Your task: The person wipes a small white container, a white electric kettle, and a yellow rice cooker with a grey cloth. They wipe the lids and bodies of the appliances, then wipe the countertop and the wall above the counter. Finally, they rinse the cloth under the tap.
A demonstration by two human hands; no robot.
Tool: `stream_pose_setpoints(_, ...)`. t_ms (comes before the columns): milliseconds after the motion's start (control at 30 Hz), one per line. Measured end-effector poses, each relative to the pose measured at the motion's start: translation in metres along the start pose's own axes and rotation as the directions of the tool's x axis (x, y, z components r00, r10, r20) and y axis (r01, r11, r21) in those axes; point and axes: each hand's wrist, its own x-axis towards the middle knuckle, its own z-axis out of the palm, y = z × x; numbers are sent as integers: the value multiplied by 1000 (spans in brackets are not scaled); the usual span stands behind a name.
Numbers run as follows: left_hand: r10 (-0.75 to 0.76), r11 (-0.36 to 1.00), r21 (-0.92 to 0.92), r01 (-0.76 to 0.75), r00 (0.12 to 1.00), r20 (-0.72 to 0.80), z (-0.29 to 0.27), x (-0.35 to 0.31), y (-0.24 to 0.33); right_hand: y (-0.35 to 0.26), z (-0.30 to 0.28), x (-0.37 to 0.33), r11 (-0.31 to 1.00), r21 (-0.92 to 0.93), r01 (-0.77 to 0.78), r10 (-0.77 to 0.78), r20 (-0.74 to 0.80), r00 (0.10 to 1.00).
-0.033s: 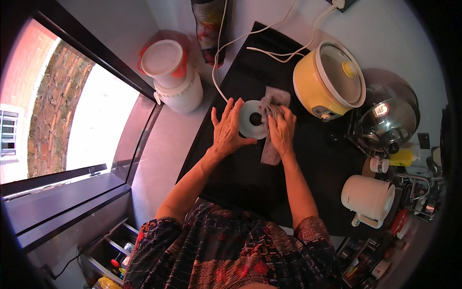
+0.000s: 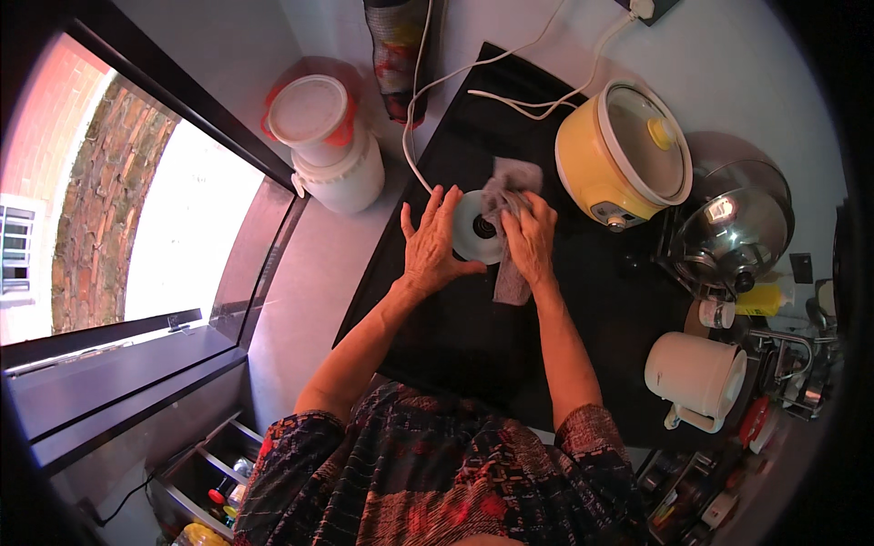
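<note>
A round white kettle base (image 2: 466,240) with a black connector in its middle lies on the black countertop (image 2: 437,337). Along its left rim rests my left hand (image 2: 431,251), fingers spread and thumb stretched out beneath the base's near edge. My right hand (image 2: 530,238) has its fingers closed on a crumpled grey cloth (image 2: 516,175), pressing it on the base's right side. One end of the cloth trails toward me under the right wrist. The cloth covers part of the base and reaches the connector.
A yellow electric cooker (image 2: 583,155) with a glass lid stands at far right, beside a shiny metal pot lid (image 2: 724,232). Nearer right is a white kettle (image 2: 690,371). White lidded containers (image 2: 341,173) stand at far left by the window. A white cord (image 2: 411,150) runs behind the base.
The cloth and my right fingers have shifted slightly left, further over the base's middle. My left hand and the base look unmoved.
</note>
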Motion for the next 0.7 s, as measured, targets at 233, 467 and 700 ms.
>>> stream_pose_setpoints(233,-45,998,-50,40,992,-116,14,0,-7,-70,-26,19,856,-106,506,-441,363,821)
stream_pose_setpoints(467,-88,991,-106,88,996,4,-7,1,6,-48,-19,39,906,-235,352,-258,352,900)
stream_pose_setpoints(700,-38,995,-95,36,999,-17,2,1,2,30,17,48,992,20,-127,115,298,947)
